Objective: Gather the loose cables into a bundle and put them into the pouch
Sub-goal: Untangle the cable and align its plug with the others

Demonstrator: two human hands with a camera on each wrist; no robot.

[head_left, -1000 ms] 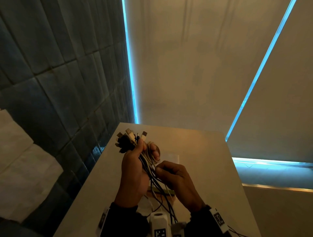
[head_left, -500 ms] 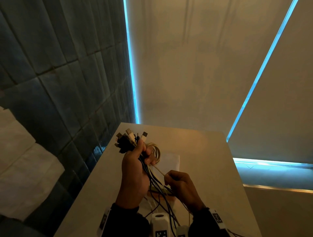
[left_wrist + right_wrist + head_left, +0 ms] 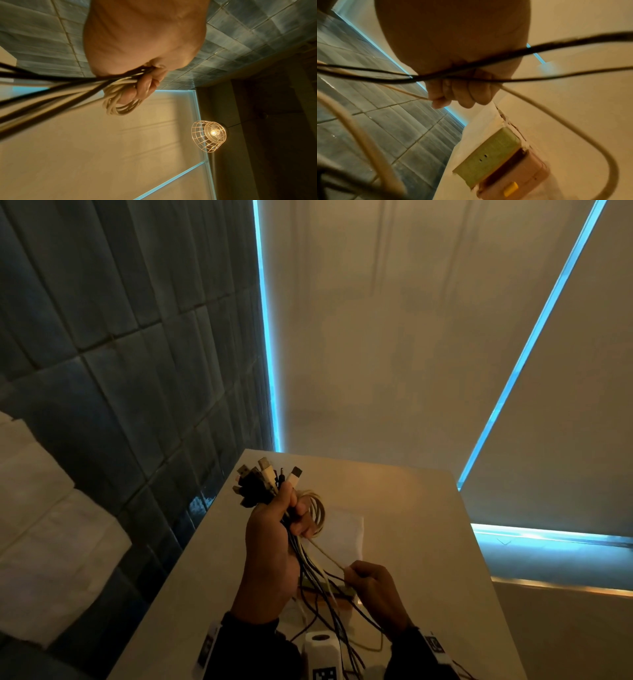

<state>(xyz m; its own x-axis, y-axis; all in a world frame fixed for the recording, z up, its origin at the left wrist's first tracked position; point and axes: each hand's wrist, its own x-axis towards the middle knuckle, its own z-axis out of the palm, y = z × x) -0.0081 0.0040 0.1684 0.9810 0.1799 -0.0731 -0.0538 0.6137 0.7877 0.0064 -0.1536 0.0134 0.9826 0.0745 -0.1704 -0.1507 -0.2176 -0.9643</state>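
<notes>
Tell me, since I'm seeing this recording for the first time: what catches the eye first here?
The left hand, raised over the table, grips a fistful of cables, plugs fanned upward. Below it, the right hand pinches one cream cable drawn taut from a coil. Glowing blue strips edge the blinds behind.

The cables are black and white. One cord is cream. The table is tan. The wall tiles are dark blue-grey. Light strips glow bright blue. The box is green on top and pink below.
</notes>
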